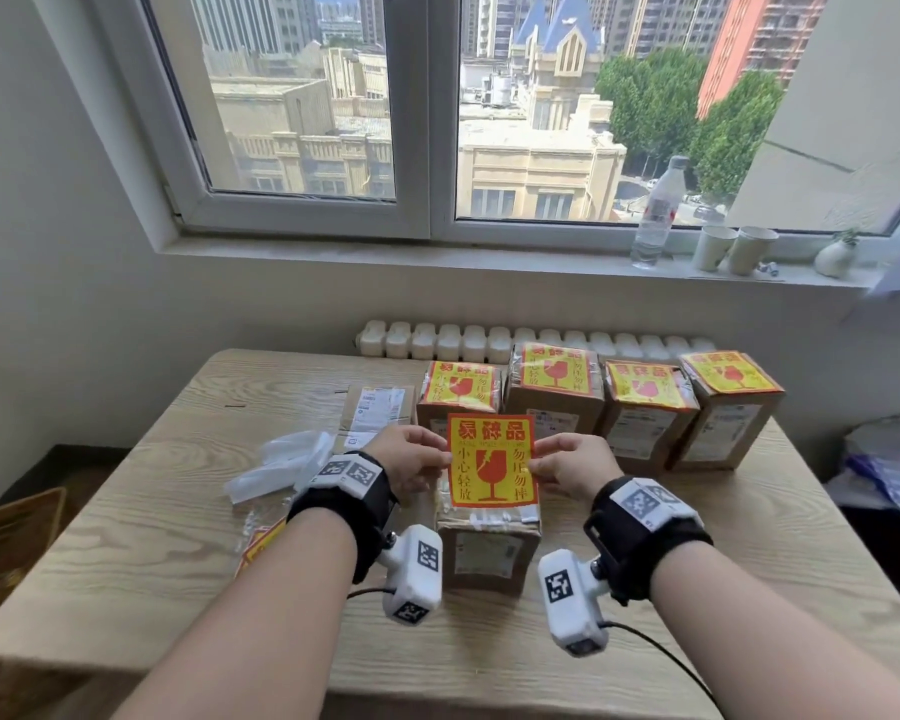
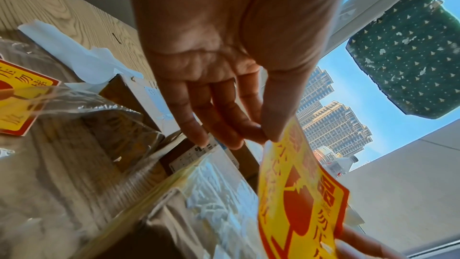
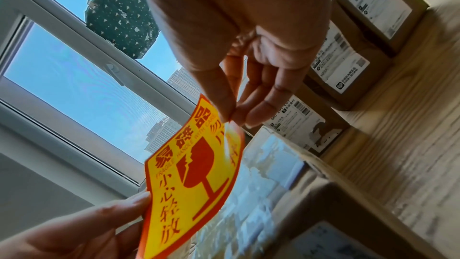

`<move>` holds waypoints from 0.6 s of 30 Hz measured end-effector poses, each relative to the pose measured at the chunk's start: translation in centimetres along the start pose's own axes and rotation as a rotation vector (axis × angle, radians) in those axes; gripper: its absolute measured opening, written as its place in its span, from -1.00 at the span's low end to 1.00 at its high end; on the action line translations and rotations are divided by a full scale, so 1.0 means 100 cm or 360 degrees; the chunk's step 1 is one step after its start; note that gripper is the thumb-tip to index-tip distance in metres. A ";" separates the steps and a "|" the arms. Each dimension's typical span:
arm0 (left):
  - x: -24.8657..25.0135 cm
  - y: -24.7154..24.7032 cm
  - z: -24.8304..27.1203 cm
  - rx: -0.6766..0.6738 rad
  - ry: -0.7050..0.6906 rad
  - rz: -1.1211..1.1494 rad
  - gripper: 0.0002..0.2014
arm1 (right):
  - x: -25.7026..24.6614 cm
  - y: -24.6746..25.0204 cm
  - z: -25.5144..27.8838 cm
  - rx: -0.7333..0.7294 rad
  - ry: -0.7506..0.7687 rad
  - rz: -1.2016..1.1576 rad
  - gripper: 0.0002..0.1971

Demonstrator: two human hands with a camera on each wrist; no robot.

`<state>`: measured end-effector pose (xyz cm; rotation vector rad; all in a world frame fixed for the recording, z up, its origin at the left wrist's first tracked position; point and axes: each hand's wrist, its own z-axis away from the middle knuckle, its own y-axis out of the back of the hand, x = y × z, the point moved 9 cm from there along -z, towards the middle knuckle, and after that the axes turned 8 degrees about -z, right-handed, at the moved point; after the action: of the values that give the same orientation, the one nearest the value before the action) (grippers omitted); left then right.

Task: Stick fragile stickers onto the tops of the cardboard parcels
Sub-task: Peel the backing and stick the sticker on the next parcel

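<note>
A yellow and red fragile sticker (image 1: 491, 459) hangs just above a taped cardboard parcel (image 1: 488, 548) at the table's middle. My left hand (image 1: 411, 459) pinches its left edge and my right hand (image 1: 572, 465) pinches its right edge. In the left wrist view the thumb and fingers (image 2: 263, 129) meet on the sticker (image 2: 298, 194). In the right wrist view the thumb and forefinger (image 3: 231, 113) nip the sticker (image 3: 194, 174) over the parcel's taped top (image 3: 261, 174). Several parcels (image 1: 552, 392) with stickers on top stand in a row behind.
A flat parcel with a shipping label (image 1: 375, 413) lies at the back left, beside white backing paper (image 1: 292, 459). A clear bag of stickers (image 1: 261, 543) lies under my left forearm. A bottle (image 1: 655, 215) and paper cups (image 1: 733, 249) stand on the windowsill.
</note>
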<state>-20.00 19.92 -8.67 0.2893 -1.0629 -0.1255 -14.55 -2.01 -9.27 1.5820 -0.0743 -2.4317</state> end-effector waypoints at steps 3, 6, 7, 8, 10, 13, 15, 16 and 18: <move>-0.006 -0.005 -0.001 0.0015 0.0045 -0.0009 -0.86 | 0.003 -0.003 0.001 0.0011 0.0021 0.0015 -0.64; -0.013 -0.003 -0.004 0.0110 0.0072 -0.0153 -0.90 | 0.006 -0.004 0.005 0.0010 0.0042 0.0124 -0.57; -0.015 -0.002 -0.006 0.0136 0.0071 -0.0229 -0.89 | 0.008 -0.004 0.005 0.0017 0.0049 0.0188 -0.59; -0.016 -0.002 -0.007 0.0150 0.0068 -0.0307 -0.85 | 0.008 -0.003 0.006 0.0035 0.0065 0.0258 -0.61; -0.018 -0.003 -0.010 0.0160 0.0073 -0.0397 -0.77 | 0.010 -0.002 0.007 0.0081 0.0092 0.0360 -0.63; -0.022 -0.005 -0.012 0.0190 0.0085 -0.0417 -0.73 | 0.011 -0.001 0.008 0.0132 0.0115 0.0406 -0.67; -0.027 -0.004 -0.014 0.0206 0.0107 -0.0398 -0.67 | 0.011 -0.001 0.008 0.0157 0.0134 0.0434 -0.71; -0.028 -0.004 -0.014 0.0214 0.0118 -0.0380 -0.63 | 0.010 -0.001 0.009 0.0171 0.0148 0.0456 -0.73; -0.028 -0.003 -0.014 0.0223 0.0128 -0.0376 -0.60 | 0.008 0.000 0.010 0.0193 0.0169 0.0502 -0.77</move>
<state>-20.11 20.51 -11.80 0.5424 -0.9567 -0.2497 -15.76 -2.25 -9.59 1.6067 -0.4260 -2.1333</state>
